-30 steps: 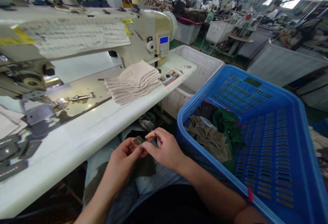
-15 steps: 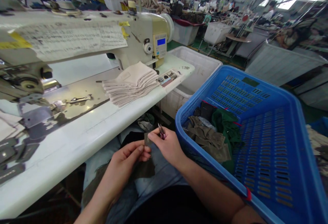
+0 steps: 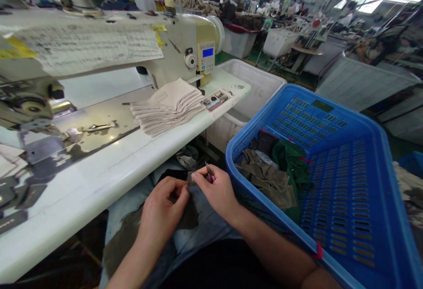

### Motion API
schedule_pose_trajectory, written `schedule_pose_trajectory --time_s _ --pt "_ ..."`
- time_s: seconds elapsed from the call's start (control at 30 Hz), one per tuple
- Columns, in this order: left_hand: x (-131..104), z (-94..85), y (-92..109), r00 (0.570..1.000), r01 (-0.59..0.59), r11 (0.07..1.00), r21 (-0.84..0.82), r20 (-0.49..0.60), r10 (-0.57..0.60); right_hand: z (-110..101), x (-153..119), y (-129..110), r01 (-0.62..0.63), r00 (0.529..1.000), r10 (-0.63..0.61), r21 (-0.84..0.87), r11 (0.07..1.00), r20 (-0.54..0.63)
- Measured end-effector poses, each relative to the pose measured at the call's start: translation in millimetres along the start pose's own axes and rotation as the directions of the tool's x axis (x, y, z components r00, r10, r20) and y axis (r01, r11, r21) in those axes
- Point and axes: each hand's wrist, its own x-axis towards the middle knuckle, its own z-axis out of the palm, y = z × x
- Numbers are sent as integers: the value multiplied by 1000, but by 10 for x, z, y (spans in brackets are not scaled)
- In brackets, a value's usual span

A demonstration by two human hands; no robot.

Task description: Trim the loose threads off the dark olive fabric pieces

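Note:
Over my lap, my left hand [image 3: 168, 196] pinches the edge of a small dark grey-green fabric piece [image 3: 191, 177]. My right hand [image 3: 214, 187] pinches the same piece from the other side, its thumb and forefinger just right of my left fingertips. Small thread snips [image 3: 209, 172] are held in the right palm, with the points sticking up past the fingers. Dark olive cloth [image 3: 190, 213] lies on my lap below both hands. A stack of beige fabric pieces [image 3: 170, 104] rests on the sewing table.
The sewing machine [image 3: 175, 46] stands on the white table [image 3: 132, 165]. Dark labelled patches [image 3: 31, 194] lie at the table's left. To my right is a blue basket [image 3: 337, 104] with olive and green cloth; a white bin [image 3: 264, 75] stands behind it.
The fingers of my left hand have curled in, and its thumb and forefinger now meet at the small piece. Less of the piece shows. My right hand has hardly moved.

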Motion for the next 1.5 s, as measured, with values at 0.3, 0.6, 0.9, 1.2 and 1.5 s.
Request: schedule_pose_trajectory --time_s 0.3,0.6,0.9,1.2,1.5 --pt "97 90 -123 982 28 997 -65 186 -16 -98 65 -64 -38 998 45 164 986 -40" --pt "8 6 40 891 455 711 -537 266 -369 -32 7 -12 -49 996 36 153 987 87" --pt "-52 -11 27 928 357 834 -421 266 -263 -38 26 -14 -124 991 116 132 983 68" --pt "-71 -48 -34 980 -177 966 -187 -128 154 -13 -32 8 -270 948 223 199 942 229" --pt "-67 -80 26 881 428 583 -691 173 -441 -2 -102 -65 198 977 -187 -105 975 107"
